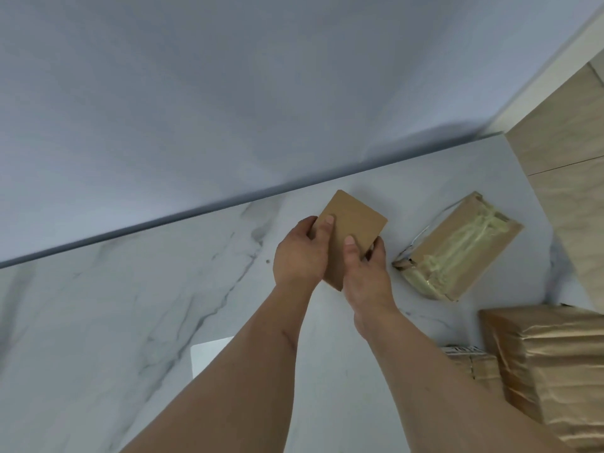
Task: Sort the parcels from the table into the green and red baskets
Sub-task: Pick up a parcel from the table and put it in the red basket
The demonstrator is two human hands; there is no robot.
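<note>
Both my hands hold a small plain brown cardboard parcel [354, 223] above the white marble table [130, 305]. My left hand [299, 256] grips its left edge with the thumb on top. My right hand [366, 269] grips its near right side, thumb on the top face. A taped brown parcel [457, 246] lies on the table just right of my hands. A larger parcel wrapped in shiny brown tape [552, 364] sits at the lower right, with a smaller labelled box [470, 361] tucked beside it. No green or red basket is in view.
A pale grey wall [228, 93] rises behind the table's far edge. A light wooden panel [568, 158] stands at the right end of the table. A white sheet or card [209, 354] lies on the table, partly hidden under my left forearm.
</note>
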